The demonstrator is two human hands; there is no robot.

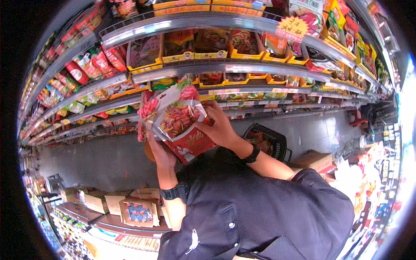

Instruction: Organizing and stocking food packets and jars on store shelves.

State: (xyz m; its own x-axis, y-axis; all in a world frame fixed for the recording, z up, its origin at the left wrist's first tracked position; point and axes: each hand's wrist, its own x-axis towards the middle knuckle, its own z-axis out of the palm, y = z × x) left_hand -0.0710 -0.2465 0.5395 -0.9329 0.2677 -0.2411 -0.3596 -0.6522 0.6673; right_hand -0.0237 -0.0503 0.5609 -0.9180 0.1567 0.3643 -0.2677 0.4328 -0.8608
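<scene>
Both my hands hold printed food packets up in front of the store shelves. My right hand grips the right edge of a red and white food packet with a picture of a meat dish, its thumb on the front. My left hand supports the packets from the lower left, its fingers partly hidden behind them. Another food packet with red and pink print lies against the first one at the left; how many there are in all I cannot tell. Each wrist has a black band.
Shelves of packets in yellow-edged display boxes curve across the front. A black basket with packets in it stands on the grey floor at the right, near a cardboard box. Behind at lower left, an open carton holds several capped containers.
</scene>
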